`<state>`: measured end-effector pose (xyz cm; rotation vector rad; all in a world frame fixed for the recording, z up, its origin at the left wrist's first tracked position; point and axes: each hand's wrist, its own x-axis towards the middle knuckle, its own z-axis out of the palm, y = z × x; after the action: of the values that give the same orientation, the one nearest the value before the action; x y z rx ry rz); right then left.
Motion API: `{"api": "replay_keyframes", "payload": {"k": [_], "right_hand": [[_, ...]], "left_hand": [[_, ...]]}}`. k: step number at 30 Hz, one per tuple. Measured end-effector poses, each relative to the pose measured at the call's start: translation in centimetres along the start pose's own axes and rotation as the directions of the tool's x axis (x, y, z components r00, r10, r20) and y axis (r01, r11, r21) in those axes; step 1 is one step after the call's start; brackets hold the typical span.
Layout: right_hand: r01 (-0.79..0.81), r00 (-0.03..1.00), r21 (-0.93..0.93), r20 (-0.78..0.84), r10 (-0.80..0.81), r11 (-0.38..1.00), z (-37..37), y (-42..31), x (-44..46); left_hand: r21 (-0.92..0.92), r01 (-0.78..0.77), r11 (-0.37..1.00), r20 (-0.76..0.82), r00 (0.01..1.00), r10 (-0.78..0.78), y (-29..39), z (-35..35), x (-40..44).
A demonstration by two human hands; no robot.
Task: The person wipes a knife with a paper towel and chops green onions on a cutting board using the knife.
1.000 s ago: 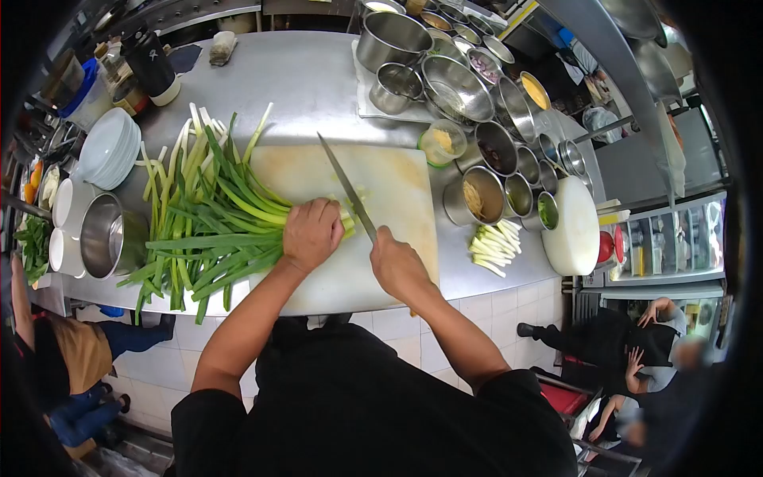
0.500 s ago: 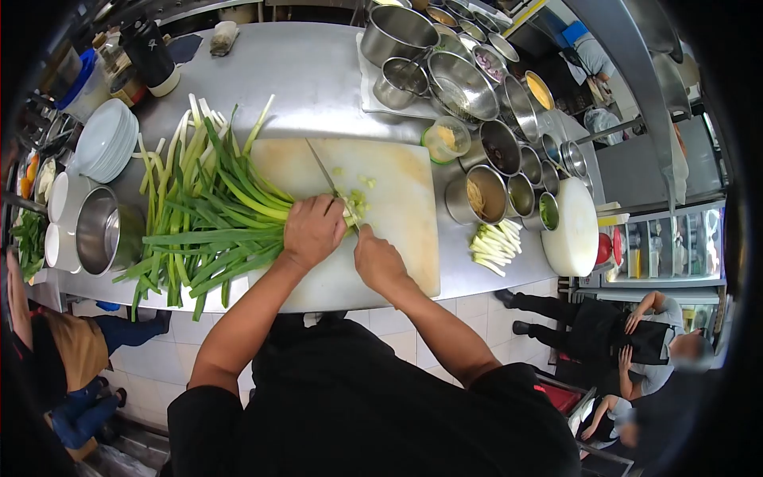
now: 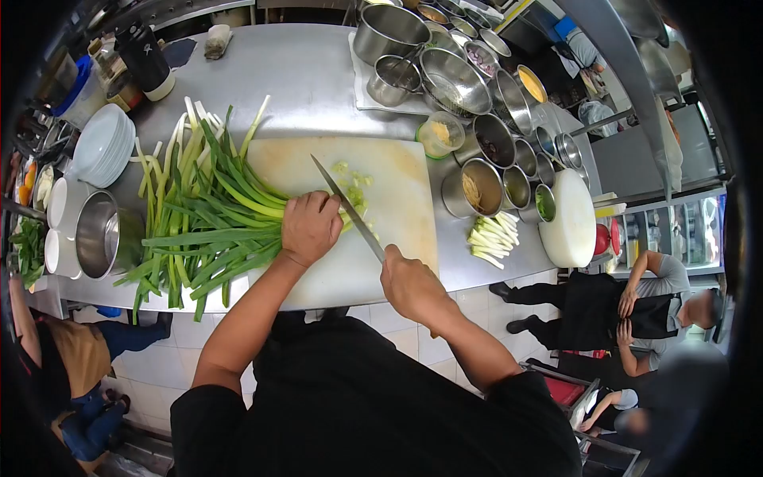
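Note:
My left hand (image 3: 311,228) is closed over a bunch of green onions (image 3: 218,199), pressing them on the white cutting board (image 3: 389,171). Their long green leaves and pale ends spread to the left, past the board onto the steel counter. In my right hand (image 3: 413,286) is the handle of a kitchen knife (image 3: 350,208). The blade slants up and left across the board, just right of my left fingers. Chopped green onion pieces (image 3: 355,187) lie on the far side of the blade. The cut face of the bunch is partly hidden by my fingers and the knife.
Cut white onion stalks (image 3: 494,234) lie right of the board, near metal pots (image 3: 474,188) and a thick white round block (image 3: 569,219). Stacked plates (image 3: 105,145) and a steel pot (image 3: 107,233) stand left. Other people stand beyond both ends of the counter.
My right hand has drawn the knife back towards me and to the right, so more blade shows. More chopped pieces lie on the board. The left hand has barely shifted.

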<state>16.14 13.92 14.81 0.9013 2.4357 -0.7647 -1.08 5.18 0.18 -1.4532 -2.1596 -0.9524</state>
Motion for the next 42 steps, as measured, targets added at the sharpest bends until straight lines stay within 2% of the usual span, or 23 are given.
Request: {"api": "replay_keyframes", "payload": {"k": [5, 7, 8, 11, 13, 15, 20, 24, 27, 29, 33, 35, 37, 40, 42], "right_hand": [[0.018, 1.000, 0.008, -0.008, -0.018, 1.000, 3.5, 0.9, 4.5], [0.095, 0.978, 0.023, -0.188, -0.089, 0.995, 7.3, 2.2, 8.5], [0.099, 0.978, 0.023, -0.189, -0.093, 0.995, 7.8, 2.4, 9.3], [0.104, 0.964, 0.053, -0.250, -0.088, 0.993, 8.2, 2.6, 9.9], [0.121, 0.961, 0.153, -0.265, -0.078, 0.981, 7.2, 2.9, 9.6], [0.134, 0.955, 0.167, -0.283, -0.083, 0.977, 5.8, 2.6, 7.9], [0.062, 0.990, 0.060, -0.132, -0.054, 0.996, 1.5, 0.5, 1.0], [0.038, 0.997, -0.022, -0.065, -0.039, 0.999, 1.9, 0.5, 0.9], [0.079, 0.992, -0.012, -0.095, -0.079, 0.997, 5.2, 1.1, 5.2], [0.082, 0.976, 0.023, -0.204, -0.076, 0.996, 8.5, 1.8, 9.0], [0.095, 0.968, 0.075, -0.241, -0.074, 0.993, 7.8, 2.0, 9.5], [0.092, 0.968, 0.184, -0.249, -0.044, 0.979, 7.1, 2.5, 9.0], [0.096, 0.959, 0.174, -0.280, -0.044, 0.980, 5.9, 2.1, 7.3], [0.054, 0.976, 0.088, -0.216, -0.034, 0.995, 2.5, 0.4, 2.8], [0.027, 0.998, 0.017, -0.060, -0.026, 0.999, 0.7, -0.9, 0.3]], "left_hand": [[-0.003, 0.013, 1.000, 0.039, 0.999, -0.013, -0.2, 0.4, -0.4], [0.015, 0.009, 1.000, 0.057, 0.998, -0.010, -0.4, 0.5, -0.2], [0.002, 0.008, 1.000, 0.056, 0.998, -0.008, -0.4, 0.5, -0.3], [-0.010, 0.008, 1.000, 0.045, 0.999, -0.008, -0.3, 0.3, -0.7], [-0.009, 0.001, 1.000, 0.020, 1.000, 0.000, -0.5, 0.6, -0.6], [-0.072, 0.032, 0.997, -0.051, 0.998, -0.036, -0.6, 0.9, -0.8], [-0.037, 0.036, 0.999, -0.015, 0.999, -0.037, 0.0, -0.2, -0.2], [-0.051, 0.031, 0.998, -0.020, 0.999, -0.032, -0.2, 0.0, -0.3], [-0.054, 0.041, 0.998, 0.010, 0.999, -0.041, -0.2, 0.1, -0.3], [-0.056, 0.045, 0.997, 0.019, 0.999, -0.044, -0.2, 0.0, -0.5], [-0.058, 0.029, 0.998, -0.010, 0.999, -0.030, -0.4, 0.2, -0.6], [-0.062, 0.028, 0.998, -0.055, 0.998, -0.031, -0.4, 0.4, -0.8], [-0.066, 0.033, 0.997, -0.096, 0.995, -0.039, -0.5, 0.3, -0.7], [-0.038, 0.022, 0.999, -0.111, 0.993, -0.026, -0.3, 0.3, -0.7], [0.007, 0.027, 1.000, -0.067, 0.997, -0.027, -0.3, -0.1, -0.5]]}}
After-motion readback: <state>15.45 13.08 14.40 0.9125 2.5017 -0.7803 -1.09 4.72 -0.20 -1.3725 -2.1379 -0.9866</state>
